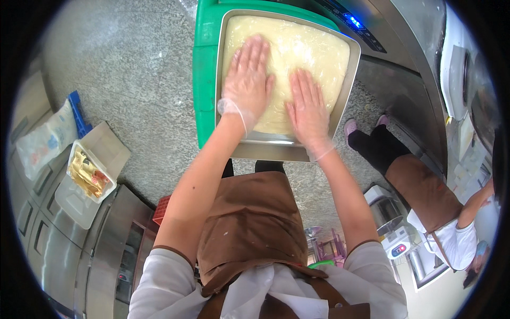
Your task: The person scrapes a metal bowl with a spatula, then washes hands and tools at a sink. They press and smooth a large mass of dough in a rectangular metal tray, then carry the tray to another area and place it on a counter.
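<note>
A slab of pale, glossy dough [295, 44] fills most of a square metal pan [263, 153]. Both my hands lie palm down on it, in clear disposable gloves. My left hand [248, 77] rests on the left side, its fingers pointing toward the far edge and slightly spread. My right hand [308, 105] presses the near right part, fingers close together and thumb a little out. A strip of bare pan bottom shows along the near side. Beneath the pan is a green plastic bin or box [205, 79]. Neither hand grips anything.
A steel appliance with a lit blue display [354, 20] stands right of the pan. Another person in a brown apron [422, 183] works at the right. On the left are a white tub [99, 147] holding a gold bag, a plastic sack [50, 137] and steel cabinets [59, 247].
</note>
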`<state>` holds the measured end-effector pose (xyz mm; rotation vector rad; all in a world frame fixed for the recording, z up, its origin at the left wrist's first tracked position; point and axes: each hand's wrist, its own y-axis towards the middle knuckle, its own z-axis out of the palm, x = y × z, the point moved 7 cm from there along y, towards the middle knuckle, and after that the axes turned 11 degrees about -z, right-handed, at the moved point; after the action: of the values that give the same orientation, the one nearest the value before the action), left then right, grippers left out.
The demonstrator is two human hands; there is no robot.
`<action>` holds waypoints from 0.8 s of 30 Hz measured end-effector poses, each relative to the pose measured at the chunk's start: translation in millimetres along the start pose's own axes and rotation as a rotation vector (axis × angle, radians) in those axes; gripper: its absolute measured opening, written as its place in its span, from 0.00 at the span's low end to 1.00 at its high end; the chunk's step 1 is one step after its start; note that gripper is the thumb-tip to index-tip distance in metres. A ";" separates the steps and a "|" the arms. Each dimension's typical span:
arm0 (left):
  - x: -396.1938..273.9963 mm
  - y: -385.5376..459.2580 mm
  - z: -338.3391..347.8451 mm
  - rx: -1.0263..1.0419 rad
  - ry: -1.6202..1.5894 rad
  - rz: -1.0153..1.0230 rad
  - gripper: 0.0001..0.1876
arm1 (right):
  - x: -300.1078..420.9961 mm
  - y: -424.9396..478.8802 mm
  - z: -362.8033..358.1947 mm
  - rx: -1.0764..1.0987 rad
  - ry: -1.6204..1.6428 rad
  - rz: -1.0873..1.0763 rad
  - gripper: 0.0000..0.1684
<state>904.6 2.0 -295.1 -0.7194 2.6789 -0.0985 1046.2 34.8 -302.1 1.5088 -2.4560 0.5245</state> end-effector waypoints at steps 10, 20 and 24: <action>-9.0 -33.1 9.0 0.160 -0.015 0.108 0.33 | -4.6 32.3 -4.8 -0.165 0.029 0.078 0.41; -5.6 -33.1 13.0 0.120 0.084 -0.004 0.35 | -23.3 30.3 -7.6 -0.204 -0.067 0.176 0.41; -8.4 -50.4 19.9 0.227 0.016 0.140 0.35 | 4.6 24.9 15.0 -0.148 -0.001 0.068 0.40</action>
<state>942.3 -37.0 -302.8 -0.4619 2.6662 -0.3656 1022.0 35.2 -318.8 1.3734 -2.4934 0.3449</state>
